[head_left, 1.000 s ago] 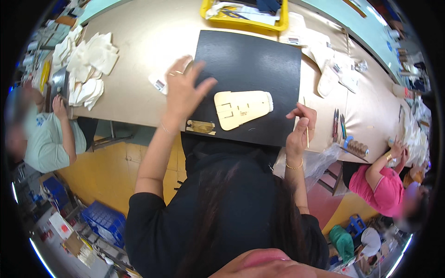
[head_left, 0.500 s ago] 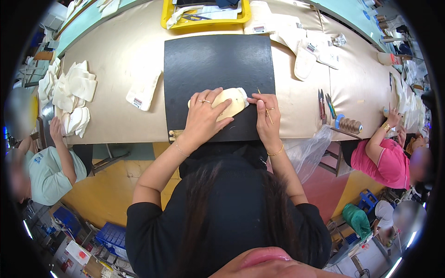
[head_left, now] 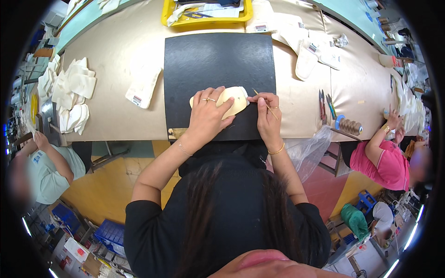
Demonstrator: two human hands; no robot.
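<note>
A cream, sole-shaped piece [head_left: 238, 104] with a white edging at its right end lies on a black mat [head_left: 218, 55]. My left hand [head_left: 206, 111] lies over the piece, its fingertips at the far edge and its thumb at the near side. Part of the piece is hidden beneath that hand. My right hand [head_left: 269, 121] is closed in a pinch around a thin, pale brown stick [head_left: 273, 114], which slants across the fingers. The forefinger of this hand touches the white edging. To the left of the mat rests a white, sole-shaped piece with a label [head_left: 144, 88].
Beyond the mat stands a yellow tray [head_left: 207, 21]. White labelled pieces [head_left: 306, 65] lie at the far right; others are piled in a stack [head_left: 75, 88] at the left. Scissors [head_left: 322, 106] and a brown thread spool [head_left: 350, 125] are on the right. Co-workers sit on both sides.
My right hand has shifted slightly, and the stick now slants more. The piece stays under my left hand. At the left, a co-worker's hand has moved nearer to their body.
</note>
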